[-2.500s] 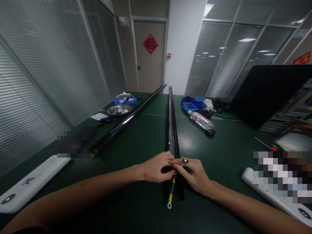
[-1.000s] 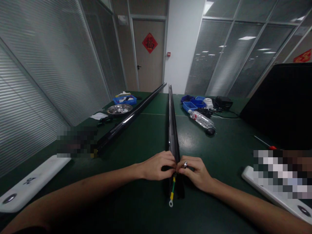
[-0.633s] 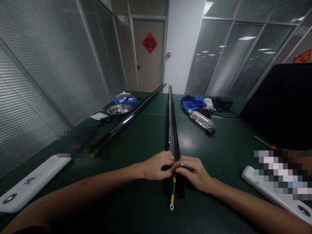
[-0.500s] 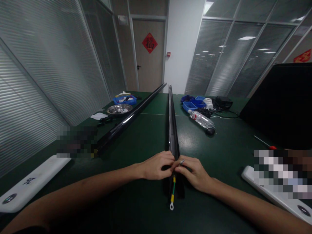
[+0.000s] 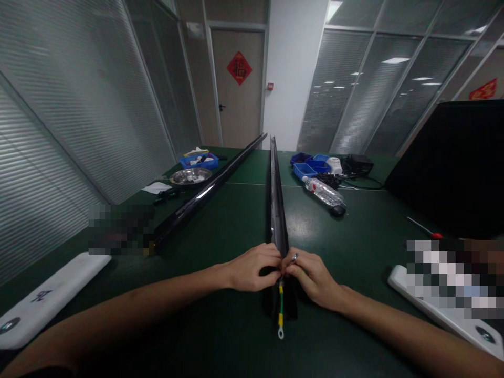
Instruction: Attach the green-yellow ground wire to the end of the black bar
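Note:
A long black rail (image 5: 277, 210) runs away from me down the middle of the table. Over its near end my left hand (image 5: 255, 266) is closed, thumb and fingers pinched at the channel. Facing it, my right hand (image 5: 313, 277), with a ring on one finger, is also closed, its fingertips almost meeting the left ones. What the fingertips pinch is hidden. Just below them a short yellow-green wire (image 5: 281, 302) comes out toward me, ending in a bare ring terminal (image 5: 281, 333).
Another black rail (image 5: 205, 194) lies slanted at left, near a metal dish (image 5: 173, 179) and a blue bin (image 5: 216, 161). At right are blue trays (image 5: 304, 171), a plastic bottle (image 5: 325, 193) and a screwdriver (image 5: 436, 235). White devices (image 5: 59, 296) flank both arms.
My right fingertips have shifted slightly at the rail's end. The ring terminal has swung a little to the right. The whole view has drifted slightly left.

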The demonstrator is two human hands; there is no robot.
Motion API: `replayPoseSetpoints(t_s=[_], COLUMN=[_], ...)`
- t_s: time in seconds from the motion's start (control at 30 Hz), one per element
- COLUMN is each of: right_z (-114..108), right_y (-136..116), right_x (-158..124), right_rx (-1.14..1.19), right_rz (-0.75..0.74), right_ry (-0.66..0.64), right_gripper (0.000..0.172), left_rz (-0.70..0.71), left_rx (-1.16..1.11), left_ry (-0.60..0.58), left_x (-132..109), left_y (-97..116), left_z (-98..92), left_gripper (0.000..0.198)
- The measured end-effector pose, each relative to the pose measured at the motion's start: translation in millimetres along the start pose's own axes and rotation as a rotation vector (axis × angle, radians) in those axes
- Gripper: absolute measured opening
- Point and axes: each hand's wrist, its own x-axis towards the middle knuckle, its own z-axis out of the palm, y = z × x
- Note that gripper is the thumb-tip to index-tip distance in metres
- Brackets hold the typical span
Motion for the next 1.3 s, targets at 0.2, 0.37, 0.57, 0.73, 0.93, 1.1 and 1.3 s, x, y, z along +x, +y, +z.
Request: replayPoseSetpoints(t_s=[0.2, 0.37, 0.57, 0.73, 0.93, 1.1, 1.3], right_z=[-0.7, 0.4, 1.7, 1.1, 0.8, 1.3, -0.1], right_y=[-1.9, -0.4, 1.8, -0.2, -2.4, -2.1, -4.3], right_x=[0.3, -2.9, -3.6, -3.1, -3.1, -3.1, -3.0], right_rx=[-0.03, -0.055, -0.059, -0.082, -0.109, -0.163, -0.204], right_rz=[-0.022, -0.029, -0.014, -0.018, -0.037, -0.07, -0.081], right_ry=[-0.028, -0.036, -0.05, -0.063, -0.097, -0.135, -0.157], right_gripper=[0.031, 0.033, 0.026, 0.027, 0.029, 0.03, 0.033], left_rz=[-0.006, -0.008, -0.018, -0.016, -0.006, -0.013, -0.003], left_rx=[-0.023, -0.029, -0.025, -0.033, -0.019, -0.039, -0.039], left_ry=[-0.006, -0.009, 0.002, -0.002, -0.002, -0.01, -0.008], left_x=[-0.1, -0.4, -1.1, -1.2, -1.6, -1.9, -1.0], left_y=[-0.5, -1.5, -1.4, -1.2, -3.3, -5.0, -5.1], left_z=[-0.8, -0.6, 0.5, 0.5, 0.6, 1.1, 0.9], left_gripper=[0.013, 0.012, 0.012, 0.011, 0.008, 0.012, 0.018])
